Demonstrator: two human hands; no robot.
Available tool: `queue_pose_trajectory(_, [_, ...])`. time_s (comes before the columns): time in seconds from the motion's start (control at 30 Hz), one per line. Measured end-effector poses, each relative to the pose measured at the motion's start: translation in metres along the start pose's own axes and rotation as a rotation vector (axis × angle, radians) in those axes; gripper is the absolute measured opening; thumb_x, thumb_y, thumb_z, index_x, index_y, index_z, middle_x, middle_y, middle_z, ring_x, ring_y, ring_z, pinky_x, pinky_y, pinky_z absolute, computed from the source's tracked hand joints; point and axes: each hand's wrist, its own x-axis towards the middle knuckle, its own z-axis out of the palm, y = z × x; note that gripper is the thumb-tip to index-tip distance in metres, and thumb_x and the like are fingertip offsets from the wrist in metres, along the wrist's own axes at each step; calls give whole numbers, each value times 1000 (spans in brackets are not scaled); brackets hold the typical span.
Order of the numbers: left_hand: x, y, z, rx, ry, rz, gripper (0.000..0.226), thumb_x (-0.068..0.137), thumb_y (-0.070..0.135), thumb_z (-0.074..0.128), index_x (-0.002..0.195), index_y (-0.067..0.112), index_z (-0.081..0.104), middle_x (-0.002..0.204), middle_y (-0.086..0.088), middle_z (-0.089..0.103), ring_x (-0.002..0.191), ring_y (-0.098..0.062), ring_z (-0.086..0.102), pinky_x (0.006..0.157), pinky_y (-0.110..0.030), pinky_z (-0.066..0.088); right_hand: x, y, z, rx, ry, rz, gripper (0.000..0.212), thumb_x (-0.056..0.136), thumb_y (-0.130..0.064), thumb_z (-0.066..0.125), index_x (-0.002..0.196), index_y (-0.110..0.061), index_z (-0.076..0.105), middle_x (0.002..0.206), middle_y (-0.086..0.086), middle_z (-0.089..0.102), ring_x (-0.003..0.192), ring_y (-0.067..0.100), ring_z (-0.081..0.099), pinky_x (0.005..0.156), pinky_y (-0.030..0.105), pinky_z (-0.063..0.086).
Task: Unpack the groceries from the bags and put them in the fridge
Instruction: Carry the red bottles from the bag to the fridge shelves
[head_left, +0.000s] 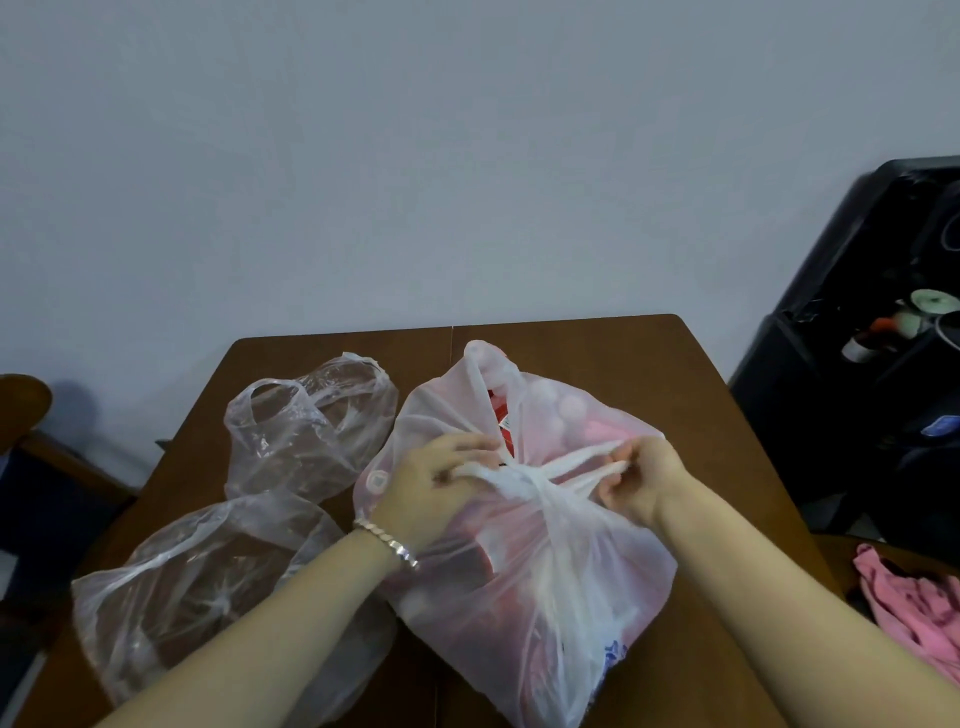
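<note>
Left hand (431, 486): fingers curled tight round the twisted handle strand just left of the knot (530, 475). Right hand (641, 480): thumb and fingertips pinch the two handle loops on the other side of the knot, strands taut between the hands. Silver bracelet (387, 543) on the left wrist.

Knot sits on top of the white bag (545, 597), still tied. The bag is full, with red packaging (501, 415) and pale round shapes showing through the plastic. It sits centre-right on the brown wooden table (597, 353).

Two clear bags lie to its left: far clear bag (306, 431) and near clear bag (208, 582), both slumped, contents unclear.

Pink cloth (909, 597) at the right edge, black shelf unit (831, 364) behind it, wooden chair (31, 415) far left.
</note>
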Motion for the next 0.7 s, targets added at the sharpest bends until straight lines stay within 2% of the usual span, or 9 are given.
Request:
queue_pose_trajectory(0.07, [1, -11, -2, -564, 211, -355, 29, 91, -2, 49, 72, 12, 67, 95, -9, 69, 85, -15, 67, 68, -26, 57, -4, 1, 0, 35, -96, 133, 9, 80, -7, 44, 73, -6, 50, 62, 6, 48, 58, 13, 46, 47, 18, 46])
queue_pose_trajectory(0.13, [2, -16, -1, -900, 241, -606, 12, 97, 12, 45, 92, 7, 55, 106, -23, 62, 94, -36, 64, 75, -44, 55, -11, 8, -1, -357, -143, -29, 19, 90, -20, 50, 84, -4, 59, 72, 9, 58, 66, 16, 54, 65, 26, 51])
queue_pose_trajectory(0.23, [1, -15, 12, -886, 123, -680, 39, 101, 32, 34, 101, -2, 54, 100, -27, 61, 91, -38, 60, 86, -44, 48, -32, 33, -5, -1295, -180, -552, 19, 88, -28, 61, 90, -9, 65, 82, 6, 67, 68, 10, 59, 61, 21, 47])
queue_pose_trajectory(0.3, [1, -10, 28, -664, 12, -638, 37, 101, 27, 33, 100, -1, 58, 92, -16, 63, 85, -27, 61, 88, -38, 46, -38, 53, -13, -1643, -220, -696, 21, 87, -34, 62, 93, -14, 64, 86, 1, 65, 75, 10, 61, 65, 23, 51])
queue_pose_trajectory(0.4, [-8, -15, 48, -16, -236, -281, 45, 82, 29, 50, 120, 5, 53, 100, 4, 60, 94, -8, 57, 95, -24, 42, -38, 62, -17, -1629, -183, -807, 19, 88, -34, 58, 86, -15, 60, 85, 3, 64, 77, 18, 60, 71, 32, 50])
queue_pose_trajectory(0.5, [-26, -8, 59, 126, -282, -66, 58, 68, 28, 49, 124, 17, 50, 116, 12, 54, 105, 2, 50, 92, -7, 37, -37, 57, -16, -1574, -172, -814, 16, 92, -35, 53, 89, -19, 54, 84, 2, 64, 78, 21, 61, 72, 34, 48])
queue_pose_trajectory(0.57, [-27, -6, 59, 110, -208, -47, 58, 62, 34, 53, 119, 24, 53, 111, 12, 56, 104, -4, 55, 94, -20, 47, -35, 54, -16, -1543, -225, -761, 19, 91, -38, 55, 100, -21, 53, 90, -1, 68, 83, 18, 64, 76, 34, 51])
queue_pose_trajectory(0.63, [-22, -2, 55, 153, -199, -87, 55, 61, 39, 58, 114, 26, 59, 104, 8, 63, 99, -11, 61, 91, -34, 52, -37, 46, -16, -1300, -234, -697, 13, 89, -30, 60, 96, -22, 53, 91, -1, 70, 84, 16, 67, 74, 30, 53])
queue_pose_trajectory(0.7, [-17, 3, 44, 354, -167, -119, 41, 73, 35, 62, 111, 21, 65, 102, 5, 68, 91, -12, 63, 85, -27, 51, -36, 37, -20, -1103, -135, -711, 6, 90, -15, 59, 87, -19, 55, 85, 3, 69, 78, 16, 65, 66, 24, 50])
